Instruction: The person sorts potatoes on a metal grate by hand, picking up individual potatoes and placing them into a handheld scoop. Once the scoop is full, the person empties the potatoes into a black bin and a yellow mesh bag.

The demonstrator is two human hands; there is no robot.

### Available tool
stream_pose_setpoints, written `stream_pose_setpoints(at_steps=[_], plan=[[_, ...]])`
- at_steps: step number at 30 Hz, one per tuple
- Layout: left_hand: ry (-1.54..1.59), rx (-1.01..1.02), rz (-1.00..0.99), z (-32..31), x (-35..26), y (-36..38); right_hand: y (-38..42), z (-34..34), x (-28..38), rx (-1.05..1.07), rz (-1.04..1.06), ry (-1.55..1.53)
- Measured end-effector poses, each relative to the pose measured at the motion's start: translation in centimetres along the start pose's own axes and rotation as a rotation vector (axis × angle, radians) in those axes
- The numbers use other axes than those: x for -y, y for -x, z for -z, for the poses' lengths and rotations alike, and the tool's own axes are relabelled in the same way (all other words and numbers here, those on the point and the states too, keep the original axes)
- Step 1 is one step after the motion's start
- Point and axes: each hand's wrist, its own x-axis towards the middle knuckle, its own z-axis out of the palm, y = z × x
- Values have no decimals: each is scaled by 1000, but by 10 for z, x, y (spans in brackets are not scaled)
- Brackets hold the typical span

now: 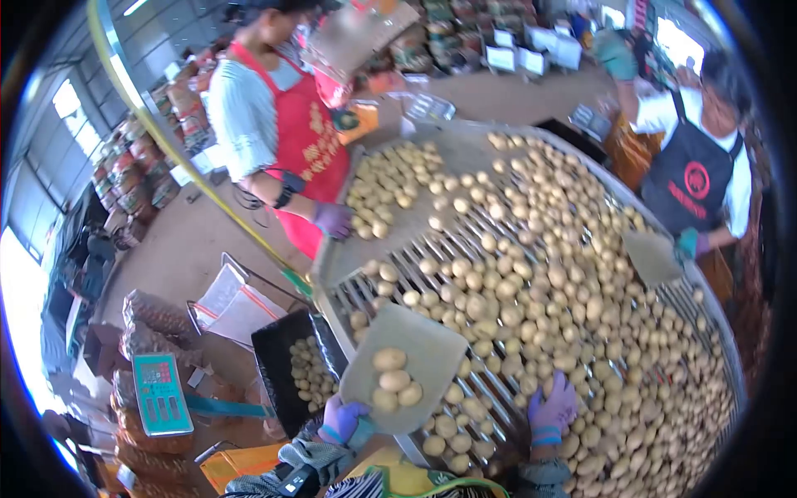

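Evidently, potatoes point(394, 381) are being gathered, the scoop point(432, 342) gripped by the left hand point(341, 419), best kept level, the right hand point(554, 407) loosely open over others.

A wide metal table point(477, 148) with a raised rim carries potatoes point(510, 286), most of them spread loosely over its slats point(490, 398). They lie thickest to the right of the right hand's point(552, 411) fingers, many of them small there. Left of those fingers, bare slats show between potatoes. Well beyond the fingers, a smooth flat section holds another loose cluster.
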Motion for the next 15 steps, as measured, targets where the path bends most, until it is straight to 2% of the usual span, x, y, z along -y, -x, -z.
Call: stream_pose_setpoints(at_steps=[2, 3, 7, 8, 10, 11, 12, 14, 15], plan=[[142, 30, -21, -5, -1, 0, -3, -8, -4, -67, 45, -51], [139, 83, -15, 8, 17, -11, -2, -13, -7, -98, 49, -87], [117, 58, -19, 4, 24, -11, 0, -43, -33, -225, 181, -283], [138, 58, -38, 1, 25, -10, 4, -30, -21, -241, 204, -282], [117, 58, -118, -2, 25, -6, 22, 8, 4, 140, -344, -1066], [116, 88, -116, 0, 30, -6, 22, 14, -2, 275, -483, -1149], [264, 133, -83, -7, 13, 8, 29, 22, -1, 284, -457, -1145], [447, 156, -87, -11, 9, 17, 40, 31, 0, 352, -403, -1418], [334, 150, -98, -8, 25, 8, 41, 28, -7, 380, -482, -1416]])
